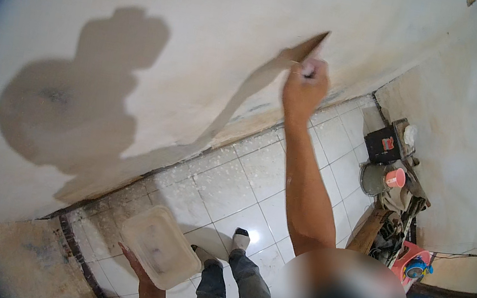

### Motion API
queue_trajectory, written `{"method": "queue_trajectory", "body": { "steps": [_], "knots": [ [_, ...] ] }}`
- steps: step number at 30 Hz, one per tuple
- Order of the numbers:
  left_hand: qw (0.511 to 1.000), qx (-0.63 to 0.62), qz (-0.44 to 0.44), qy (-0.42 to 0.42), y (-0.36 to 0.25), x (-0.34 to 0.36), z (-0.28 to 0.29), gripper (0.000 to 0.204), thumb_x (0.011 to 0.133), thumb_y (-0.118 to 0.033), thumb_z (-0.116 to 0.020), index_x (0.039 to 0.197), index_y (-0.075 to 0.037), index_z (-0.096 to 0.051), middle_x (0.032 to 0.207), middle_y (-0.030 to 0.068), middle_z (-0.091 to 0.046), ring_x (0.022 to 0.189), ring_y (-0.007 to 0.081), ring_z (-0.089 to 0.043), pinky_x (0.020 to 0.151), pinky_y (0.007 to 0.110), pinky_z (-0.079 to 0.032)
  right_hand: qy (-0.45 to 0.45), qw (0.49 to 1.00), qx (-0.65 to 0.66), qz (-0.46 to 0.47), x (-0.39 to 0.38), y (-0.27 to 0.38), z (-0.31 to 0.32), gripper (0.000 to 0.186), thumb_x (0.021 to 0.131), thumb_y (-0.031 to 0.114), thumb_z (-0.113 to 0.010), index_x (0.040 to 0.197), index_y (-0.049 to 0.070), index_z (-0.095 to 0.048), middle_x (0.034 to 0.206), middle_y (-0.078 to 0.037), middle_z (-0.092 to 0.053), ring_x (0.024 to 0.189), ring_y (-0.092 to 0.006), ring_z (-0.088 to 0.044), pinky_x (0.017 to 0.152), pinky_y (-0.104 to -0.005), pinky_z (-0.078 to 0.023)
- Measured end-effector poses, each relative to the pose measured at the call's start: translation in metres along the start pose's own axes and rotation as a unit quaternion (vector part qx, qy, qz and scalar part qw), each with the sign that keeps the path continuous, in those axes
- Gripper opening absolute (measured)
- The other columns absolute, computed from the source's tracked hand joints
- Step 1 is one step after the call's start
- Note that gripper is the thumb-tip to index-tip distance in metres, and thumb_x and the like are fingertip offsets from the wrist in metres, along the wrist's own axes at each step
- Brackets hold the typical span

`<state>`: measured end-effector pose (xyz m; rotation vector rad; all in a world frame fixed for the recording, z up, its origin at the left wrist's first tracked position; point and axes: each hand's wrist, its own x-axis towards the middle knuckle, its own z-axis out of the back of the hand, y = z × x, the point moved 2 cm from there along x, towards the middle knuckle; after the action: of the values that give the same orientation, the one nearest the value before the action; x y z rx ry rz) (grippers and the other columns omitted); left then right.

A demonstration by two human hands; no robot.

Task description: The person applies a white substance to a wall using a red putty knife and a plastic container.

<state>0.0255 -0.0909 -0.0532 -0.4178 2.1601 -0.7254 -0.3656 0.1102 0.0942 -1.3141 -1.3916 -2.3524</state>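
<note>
My right hand is raised at the wall, its fingers closed round the handle of a putty knife. The thin blade is seen nearly edge-on, tip up against the pale plaster; most of the handle is hidden in my fist. Low at the left, my left hand supports a cream plastic tray by its side, fingers showing along the outer edge and the rest hidden beneath. A whitish layer with a grey smear lies in the tray.
White floor tiles bear pale splatters along the wall's foot. Along the right wall stand a black box, a dark bucket with a pink cup, cardboard and a pink basin. A blurred patch covers the lower right.
</note>
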Motion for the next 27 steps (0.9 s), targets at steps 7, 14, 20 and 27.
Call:
{"method": "queue_trajectory", "body": {
  "steps": [7, 14, 20, 27],
  "knots": [
    [0.998, 0.016, -0.023, 0.056, 0.031, 0.009, -0.007, 0.08, 0.082, -0.073, -0.034, 0.14, -0.018, -0.03, 0.139, 0.0106, -0.035, 0.124, 0.0316, -0.038, 0.1, 0.051, -0.038, 0.433, 0.879, 0.1, 0.174, -0.15, 0.072, -0.015, 0.019, 0.072, 0.013, -0.066, 0.089, 0.008, -0.059, 0.087, -0.014, -0.061, 0.077, -0.0337, -0.06, 0.066, -0.0423, -0.051],
    [0.975, 0.166, -0.132, 0.065, 0.078, 0.027, 0.036, 0.078, 0.083, -0.07, -0.039, 0.141, -0.019, -0.029, 0.14, 0.0107, -0.036, 0.122, 0.031, -0.041, 0.099, 0.048, -0.041, 0.087, 0.952, -0.026, 0.292, -0.059, -0.007, 0.015, 0.026, 0.049, -0.001, -0.069, 0.069, 0.005, -0.054, 0.068, -0.01, -0.051, 0.059, -0.028, -0.051, 0.047, -0.0374, -0.041],
    [0.992, 0.026, -0.052, 0.115, 0.086, 0.022, -0.001, 0.076, 0.087, -0.067, -0.032, 0.141, -0.012, -0.027, 0.14, 0.013, -0.035, 0.124, 0.03, -0.04, 0.104, 0.047, -0.035, 0.25, 0.876, -0.082, 0.404, -0.056, -0.07, -0.017, 0.026, 0.068, 0.006, -0.063, 0.092, 0.01, -0.059, 0.089, -0.011, -0.056, 0.075, -0.0275, -0.056, 0.058, -0.036, -0.047],
    [0.998, -0.062, 0.028, 0.005, 0.07, 0.005, -0.072, 0.077, 0.088, -0.068, -0.027, 0.141, -0.011, -0.028, 0.139, 0.0101, -0.036, 0.123, 0.0287, -0.039, 0.105, 0.046, -0.033, 0.367, 0.929, -0.032, 0.017, -0.148, -0.076, 0.108, 0.013, 0.07, 0.002, -0.062, 0.083, 0.005, -0.06, 0.078, -0.016, -0.057, 0.07, -0.0333, -0.057, 0.06, -0.0399, -0.046]
  ]
}}
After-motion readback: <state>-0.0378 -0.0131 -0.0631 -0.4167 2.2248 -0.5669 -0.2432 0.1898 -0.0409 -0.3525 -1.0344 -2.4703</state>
